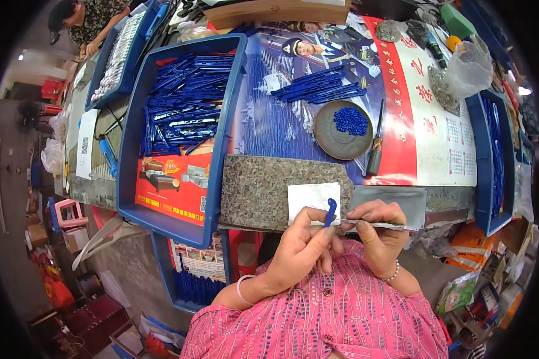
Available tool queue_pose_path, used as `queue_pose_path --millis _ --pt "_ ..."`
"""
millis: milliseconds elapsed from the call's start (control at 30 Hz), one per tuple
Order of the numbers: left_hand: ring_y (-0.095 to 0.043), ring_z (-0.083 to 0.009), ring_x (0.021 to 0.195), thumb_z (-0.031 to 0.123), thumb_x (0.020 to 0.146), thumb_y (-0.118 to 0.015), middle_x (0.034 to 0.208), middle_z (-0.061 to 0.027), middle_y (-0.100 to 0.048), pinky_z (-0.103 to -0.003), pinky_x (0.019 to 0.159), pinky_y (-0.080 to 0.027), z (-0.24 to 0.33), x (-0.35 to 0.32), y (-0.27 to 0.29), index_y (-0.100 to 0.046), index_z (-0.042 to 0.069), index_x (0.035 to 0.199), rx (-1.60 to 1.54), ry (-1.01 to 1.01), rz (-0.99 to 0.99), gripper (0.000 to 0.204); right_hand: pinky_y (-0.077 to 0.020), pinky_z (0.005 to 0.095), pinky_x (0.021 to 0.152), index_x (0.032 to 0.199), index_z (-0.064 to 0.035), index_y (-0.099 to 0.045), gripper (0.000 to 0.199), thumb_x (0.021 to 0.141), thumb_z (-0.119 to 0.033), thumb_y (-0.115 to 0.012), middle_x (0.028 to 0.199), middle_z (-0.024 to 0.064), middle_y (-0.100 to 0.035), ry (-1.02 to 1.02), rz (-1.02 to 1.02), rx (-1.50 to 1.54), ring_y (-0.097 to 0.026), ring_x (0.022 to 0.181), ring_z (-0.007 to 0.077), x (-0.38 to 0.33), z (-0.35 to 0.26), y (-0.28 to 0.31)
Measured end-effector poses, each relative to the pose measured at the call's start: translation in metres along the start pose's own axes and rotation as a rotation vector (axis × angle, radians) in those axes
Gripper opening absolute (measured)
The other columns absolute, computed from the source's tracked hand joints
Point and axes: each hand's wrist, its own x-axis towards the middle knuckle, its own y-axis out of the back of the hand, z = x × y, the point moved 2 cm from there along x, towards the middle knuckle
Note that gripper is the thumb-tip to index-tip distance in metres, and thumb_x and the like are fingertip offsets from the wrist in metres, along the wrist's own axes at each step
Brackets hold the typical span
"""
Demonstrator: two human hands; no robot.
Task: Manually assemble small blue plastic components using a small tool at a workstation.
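Near the table's front edge, my left hand point(308, 244) pinches a small blue curved piece point(330, 213) with a hole at its upper end. Close by on the right, my right hand point(378, 232) is closed on a thin silvery metal tool point(395, 226), whose tip points left at the blue piece. Whether the two touch, I cannot tell. Just beyond my hands, a white paper square point(308, 200) lies on a speckled stone slab point(257, 191). Farther back stands a round brown dish point(329, 146) with many small blue pellets point(350, 121).
A blue tray point(123, 173) of slim blue pieces stands at the left. More slim blue pieces point(320, 87) lie behind the dish, and a dark-handled pointed tool point(374, 158) beside it. Another blue bin point(479, 161) is at the right. A person point(105, 18) works at the far left.
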Motion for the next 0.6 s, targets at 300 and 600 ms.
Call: queue_pose_path --millis 300,600 --pt "-0.036 -0.0078 0.035 0.023 0.099 -0.033 0.067 -0.0099 -0.056 -0.019 0.034 -0.030 -0.007 0.007 0.010 -0.043 0.006 0.112 -0.608 0.245 -0.212 0.024 -0.0532 0.0279 0.069 0.092 0.0002 -0.047 0.018 0.081 0.007 -0.059 0.091 0.0184 -0.058 0.097 -0.114 -0.157 -0.060 0.079 0.0189 -0.001 0.001 0.005" --pt "-0.033 -0.0077 0.030 0.020 0.099 -0.030 0.066 -0.0098 -0.052 -0.020 0.028 -0.026 -0.011 0.010 0.010 -0.040 0.005 0.112 -0.817 0.280 -0.282 0.023 -0.0501 0.0274 0.067 0.086 0.0008 -0.056 0.014 0.076 0.004 -0.066 0.088 0.0149 -0.065 0.096 -0.034 -0.139 -0.063 0.078 0.0183 0.001 0.001 0.000"
